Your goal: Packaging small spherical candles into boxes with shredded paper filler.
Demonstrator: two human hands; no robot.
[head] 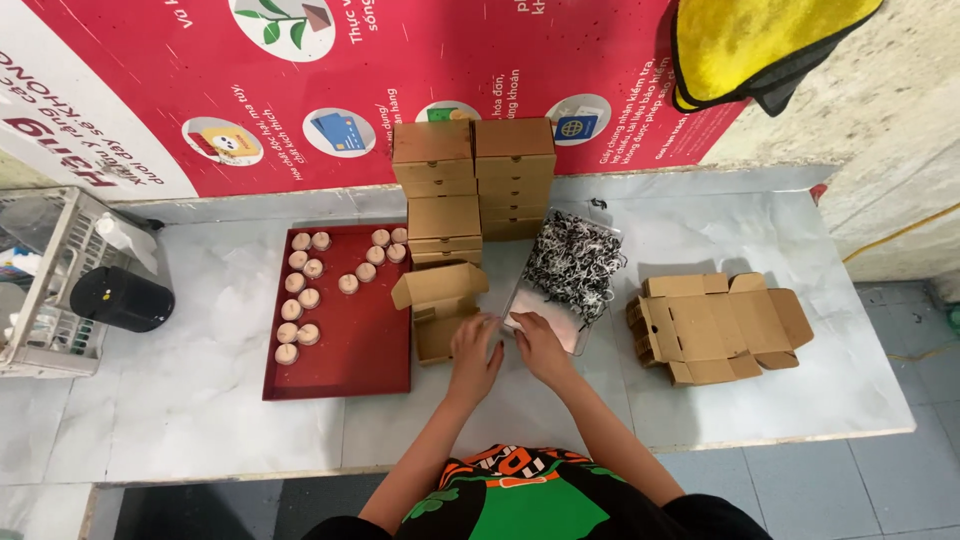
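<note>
A person stands at a pale worktable (200,400), both hands at the centre of the frame. The left hand (473,352) rests on the near edge of an open cardboard box (440,310), fingers curled loosely over it as if to steady it; whether it grips the rim cannot be told. The right hand (540,345), fingers bent, lies on the near end of a clear plastic tub (570,275) filled with black-and-white shredded paper, just at three o'clock of the box. At nine o'clock a red tray (340,370) holds small round candles (300,300) within easy reach. At twelve o'clock, closed boxes (475,170) stand stacked against the wall; at three o'clock lies a pile of unfolded box blanks (715,325).
</note>
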